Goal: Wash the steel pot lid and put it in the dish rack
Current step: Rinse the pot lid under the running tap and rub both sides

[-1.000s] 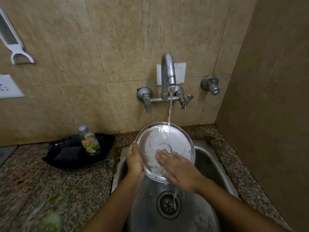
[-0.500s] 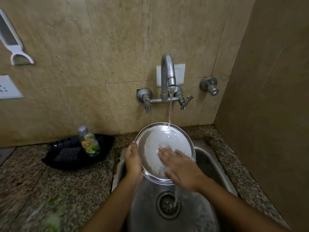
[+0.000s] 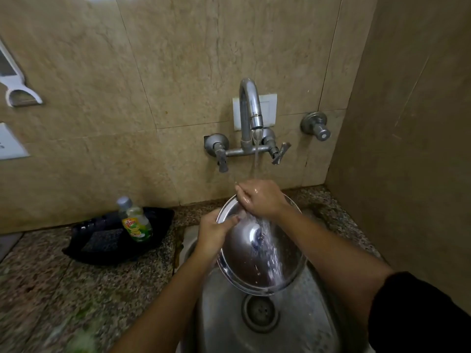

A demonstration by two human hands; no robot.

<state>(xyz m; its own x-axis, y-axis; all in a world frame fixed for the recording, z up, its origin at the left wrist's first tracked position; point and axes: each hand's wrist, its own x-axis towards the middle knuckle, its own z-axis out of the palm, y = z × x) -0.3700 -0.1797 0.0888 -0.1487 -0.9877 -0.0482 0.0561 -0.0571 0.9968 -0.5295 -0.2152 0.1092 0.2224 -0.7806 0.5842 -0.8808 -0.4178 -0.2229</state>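
Observation:
The round steel pot lid (image 3: 244,263) is tilted over the sink (image 3: 300,322), its shiny face toward me, with water running down across it. My left hand (image 3: 212,234) grips the lid's left rim, thumb on the face. My right hand (image 3: 260,198) is on the lid's top rim under the water stream from the tap (image 3: 251,110). No dish rack is in view.
A black tray (image 3: 102,248) on the granite counter left of the sink holds a dish soap bottle (image 3: 135,221) and a dark scrubber (image 3: 102,240). The drain (image 3: 260,313) lies below the lid. A side wall stands close on the right.
The soapy white film on the lid has rinsed off. My right hand moved from rubbing the lid's face up to its top rim. The lid now sits lower and tilted toward me.

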